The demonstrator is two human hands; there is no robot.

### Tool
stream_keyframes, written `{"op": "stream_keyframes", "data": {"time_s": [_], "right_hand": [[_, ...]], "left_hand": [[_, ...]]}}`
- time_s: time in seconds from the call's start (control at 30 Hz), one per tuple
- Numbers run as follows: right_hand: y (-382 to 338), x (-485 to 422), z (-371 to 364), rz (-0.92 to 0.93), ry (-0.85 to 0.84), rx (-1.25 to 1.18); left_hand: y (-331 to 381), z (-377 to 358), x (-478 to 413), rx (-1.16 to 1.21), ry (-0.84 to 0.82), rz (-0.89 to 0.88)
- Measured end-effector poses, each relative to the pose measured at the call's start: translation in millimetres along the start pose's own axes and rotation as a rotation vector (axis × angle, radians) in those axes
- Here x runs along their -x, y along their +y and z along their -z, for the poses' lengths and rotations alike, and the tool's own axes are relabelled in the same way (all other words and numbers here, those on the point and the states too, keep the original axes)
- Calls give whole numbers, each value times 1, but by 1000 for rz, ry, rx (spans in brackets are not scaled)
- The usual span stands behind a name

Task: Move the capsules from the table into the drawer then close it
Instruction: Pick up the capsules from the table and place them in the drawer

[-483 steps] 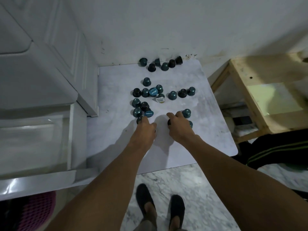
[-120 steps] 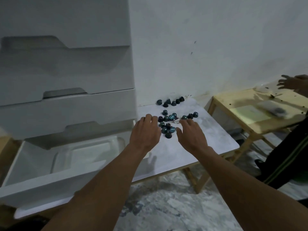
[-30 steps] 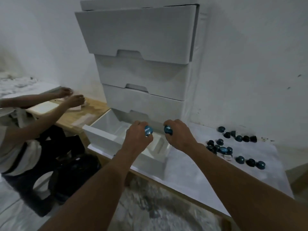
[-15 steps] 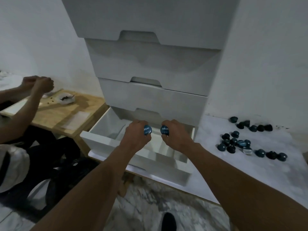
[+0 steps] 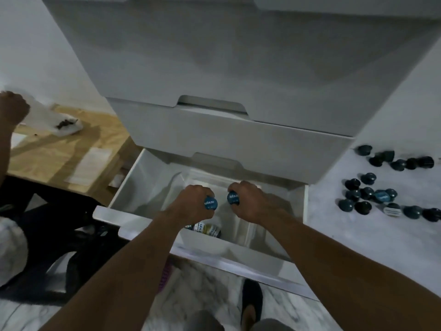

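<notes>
Head view, tipped steeply down past both forearms. Holds the left hand (image 5: pixel 194 203) and the right hand (image 5: pixel 251 199) close together but not touching, above the open drawer (image 5: pixel 136 187) at the foot of a white drawer unit (image 5: pixel 214 68). Curls each hand around one round blue capsule: the left capsule (image 5: pixel 211 203) with its printed foil lid towards the camera, the right capsule (image 5: pixel 233 198) likewise, lids side by side across a narrow gap. Hangs both over a pale inner tray (image 5: pixel 214 246) inside the drawer, neither yet let go. Shows stored capsules (image 5: pixel 206 230) already lying in that tray, just nearer than the left wrist and partly hidden by the forearm; number impossible to tell. Leaves the remaining capsules (image 5: pixel 367 193) well off to the right on the white table (image 5: pixel 358 247), in a loose cluster with a short row farther back. Against four seconds ago: hands then empty over that cluster, now full and far from it. Against one second ago: same grip on the same pair, but hands moved from the drawer's right corner to the middle of the tray. Suggests a carry all but finished, needing only opened fingers to drop this pair. Puts the task well short of done: many capsules left on the table, more trips likely, closing the drawer last. At far left, another person's hand (image 5: pixel 12 107) beside a wooden table (image 5: pixel 55 151); near the bottom edge, a dark shoe (image 5: pixel 251 298).
</notes>
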State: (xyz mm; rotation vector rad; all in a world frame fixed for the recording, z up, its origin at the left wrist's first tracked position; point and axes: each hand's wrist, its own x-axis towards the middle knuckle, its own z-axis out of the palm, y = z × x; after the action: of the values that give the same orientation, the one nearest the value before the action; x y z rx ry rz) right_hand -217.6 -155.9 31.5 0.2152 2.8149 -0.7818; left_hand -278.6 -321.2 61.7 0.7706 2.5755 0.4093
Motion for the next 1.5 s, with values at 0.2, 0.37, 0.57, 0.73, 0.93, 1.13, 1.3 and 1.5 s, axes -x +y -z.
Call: {"op": "stream_keyframes", "data": {"time_s": [0.2, 0.37, 0.57, 0.73, 0.93, 1.13, 1.3, 1.5], "right_hand": [[0, 6, -9, -70, -60, 156], [-5, 24, -13, -155, -51, 293], [-9, 36, -15, -288, -132, 151], [-4, 35, -13, -307, -150, 118], [-2, 33, -11, -300, -182, 68], [-1, 32, -12, -266, -223, 71], [1, 33, -14, -239, -242, 78], [1, 31, -17, -223, -296, 83]], "left_hand": [[-9, -17, -28, 34, -184, -176], [-6, -29, -39, -41, -290, -324], [-6, -33, -44, -62, -343, -393], [-6, -34, -47, -38, -346, -381], [-5, -38, -45, -23, -381, -330], [0, -38, -44, -62, -443, -287], [2, -38, -43, -73, -485, -265], [3, -40, -39, -102, -537, -240]]}}
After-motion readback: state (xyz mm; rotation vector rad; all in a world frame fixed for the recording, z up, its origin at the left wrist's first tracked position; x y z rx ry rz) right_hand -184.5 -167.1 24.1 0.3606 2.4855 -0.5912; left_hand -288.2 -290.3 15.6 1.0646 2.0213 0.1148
